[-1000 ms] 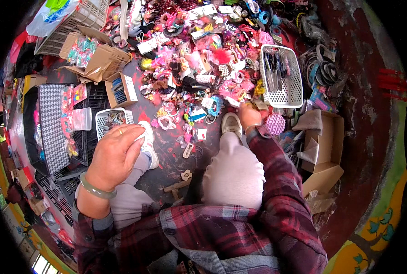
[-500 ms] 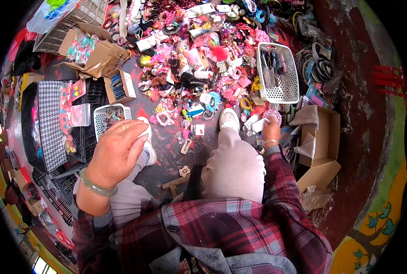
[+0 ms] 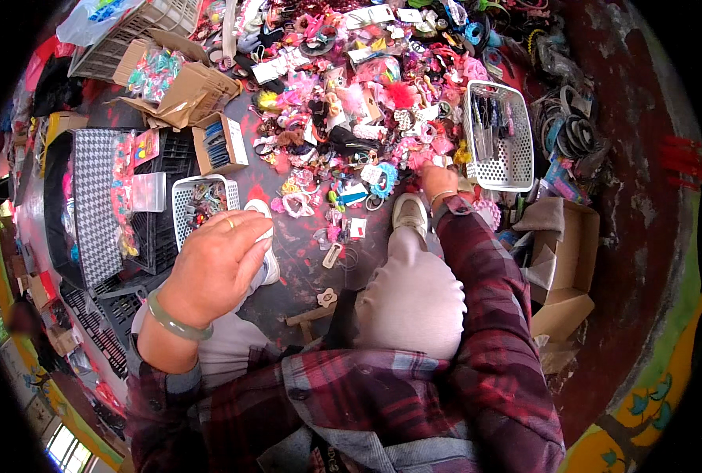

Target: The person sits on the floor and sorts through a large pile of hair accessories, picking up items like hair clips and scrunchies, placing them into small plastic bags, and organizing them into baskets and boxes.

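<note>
My left hand [image 3: 213,272], with a ring and a green bangle, hangs above my left leg near a white perforated basket [image 3: 230,189] of small accessories. Its fingers are bent together with the thumb close by; the palm side is hidden. On the right, my right hand [image 3: 439,183] reaches down to the near edge of a large pile of hair accessories [image 3: 351,102]. Its fingertips are lost among pink pieces, so any hold cannot be made out. A blue scrunchie [image 3: 384,180] lies left of it, a pink beaded hair tie [image 3: 486,213] to its right.
A white basket [image 3: 524,175] with packaged items stands right of the pile. Beyond my right sleeve sits an open cardboard box [image 3: 578,244]. At left are a torn carton [image 3: 193,93], a small box [image 3: 233,142] and black crates [image 3: 170,236]. My shoes [image 3: 410,213] stand before the pile.
My right hand has moved left and forward, from beside the pink beaded hair tie to the pile's near edge. My left hand keeps its pose. The view has shifted slightly.
</note>
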Tool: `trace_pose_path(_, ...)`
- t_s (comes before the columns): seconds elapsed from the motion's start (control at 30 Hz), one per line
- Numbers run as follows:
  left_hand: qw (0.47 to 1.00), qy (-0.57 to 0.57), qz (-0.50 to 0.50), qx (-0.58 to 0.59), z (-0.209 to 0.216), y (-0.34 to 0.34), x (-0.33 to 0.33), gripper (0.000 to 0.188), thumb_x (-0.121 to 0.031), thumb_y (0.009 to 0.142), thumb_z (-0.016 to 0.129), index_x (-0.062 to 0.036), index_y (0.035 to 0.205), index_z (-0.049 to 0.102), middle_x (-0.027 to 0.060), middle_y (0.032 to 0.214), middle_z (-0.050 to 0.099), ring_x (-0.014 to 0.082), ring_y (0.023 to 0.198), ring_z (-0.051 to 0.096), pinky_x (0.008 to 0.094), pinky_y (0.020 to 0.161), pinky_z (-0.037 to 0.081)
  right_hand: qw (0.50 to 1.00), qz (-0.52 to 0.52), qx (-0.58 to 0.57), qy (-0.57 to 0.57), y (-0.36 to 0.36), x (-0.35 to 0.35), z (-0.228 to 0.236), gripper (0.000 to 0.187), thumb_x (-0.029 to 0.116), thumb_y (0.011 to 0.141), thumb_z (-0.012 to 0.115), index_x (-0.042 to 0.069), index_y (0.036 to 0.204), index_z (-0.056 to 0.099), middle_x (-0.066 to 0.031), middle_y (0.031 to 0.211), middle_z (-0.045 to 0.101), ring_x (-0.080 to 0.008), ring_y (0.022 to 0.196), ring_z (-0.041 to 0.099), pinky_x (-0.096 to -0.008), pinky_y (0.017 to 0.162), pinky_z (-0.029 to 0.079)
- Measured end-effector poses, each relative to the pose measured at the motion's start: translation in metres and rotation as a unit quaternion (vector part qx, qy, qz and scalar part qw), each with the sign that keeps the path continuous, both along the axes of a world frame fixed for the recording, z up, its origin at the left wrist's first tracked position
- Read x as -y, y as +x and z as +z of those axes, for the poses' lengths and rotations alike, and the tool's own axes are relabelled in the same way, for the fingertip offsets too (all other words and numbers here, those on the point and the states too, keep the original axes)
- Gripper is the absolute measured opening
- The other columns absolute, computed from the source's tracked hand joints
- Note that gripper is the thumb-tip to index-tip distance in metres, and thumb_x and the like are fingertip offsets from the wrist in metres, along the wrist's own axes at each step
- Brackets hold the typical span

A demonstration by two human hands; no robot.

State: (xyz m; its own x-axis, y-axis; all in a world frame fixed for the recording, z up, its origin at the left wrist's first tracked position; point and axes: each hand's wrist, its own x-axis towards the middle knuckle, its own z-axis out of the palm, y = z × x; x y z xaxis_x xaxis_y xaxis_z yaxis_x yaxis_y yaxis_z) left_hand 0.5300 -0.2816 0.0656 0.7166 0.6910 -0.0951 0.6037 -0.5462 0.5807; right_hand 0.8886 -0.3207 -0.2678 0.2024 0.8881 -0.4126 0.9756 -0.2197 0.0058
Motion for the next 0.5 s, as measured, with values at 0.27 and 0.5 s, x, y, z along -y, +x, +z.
trace_pose_path(0.27,0.999,0.033,-0.012,0.027,0.007,0.0,0.002,0.019,-0.005,0.078,0.057,0.0015,0.096,0.057,0.0164,0.094,0.06,0.0317,0.088,0.058,0.0377,0.08,0.045,0.78,-0.323,-0.533,0.059,0.048,0.01,0.04,0.031,0.037,0.083,0.057,0.007,0.079,0.064,0.0042,0.054,0.046,-0.0046,0.049,0.036,-0.0233,0.043,0.028)
trace_pose_path(0.5,0.998,0.034,0.01,0.052,-0.001,0.006,-0.007,0.021,-0.012,0.08,0.055,0.0004,0.097,0.059,0.0158,0.094,0.061,0.032,0.087,0.058,0.0368,0.078,0.046,0.551,-0.269,-0.79,-0.001,0.003,-0.017,0.18,0.025,0.011,0.082,0.058,0.006,0.106,0.057,0.0045,0.068,0.05,-0.0058,0.052,0.04,-0.0201,0.047,0.033)
